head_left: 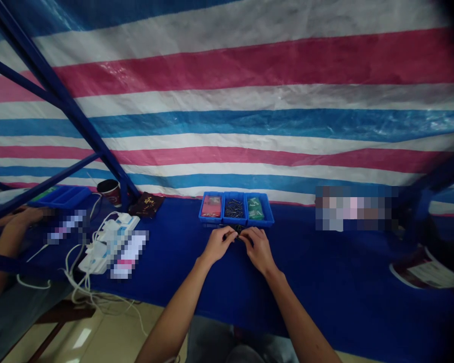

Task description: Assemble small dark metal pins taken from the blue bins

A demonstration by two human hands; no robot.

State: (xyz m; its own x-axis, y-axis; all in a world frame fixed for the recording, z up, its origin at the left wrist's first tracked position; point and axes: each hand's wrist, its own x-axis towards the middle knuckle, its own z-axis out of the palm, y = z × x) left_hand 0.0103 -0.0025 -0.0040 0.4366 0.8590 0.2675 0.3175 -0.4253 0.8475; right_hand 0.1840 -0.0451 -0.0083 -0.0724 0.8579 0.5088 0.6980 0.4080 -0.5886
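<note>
My left hand [218, 244] and my right hand [259, 247] meet just in front of a row of small blue bins, thumbs and fingers pinched close together. What sits between the fingertips is dark and greenish, too small to name. The left bin [202, 214] holds flat red pieces [212, 207]. In the middle bin [235, 221] lies a heap of small dark metal pieces [233, 207] that look like screws. Green pieces [254, 207], some with white parts, fill the right bin [270, 218].
To the left lie a white power strip [109, 242] with tangled cables, a dark brown packet [147, 204] and a dark cup [109, 192]. Another person's hand [30, 216] works beyond the blue frame post [79, 123]. A cup-like container [431, 267] is at right.
</note>
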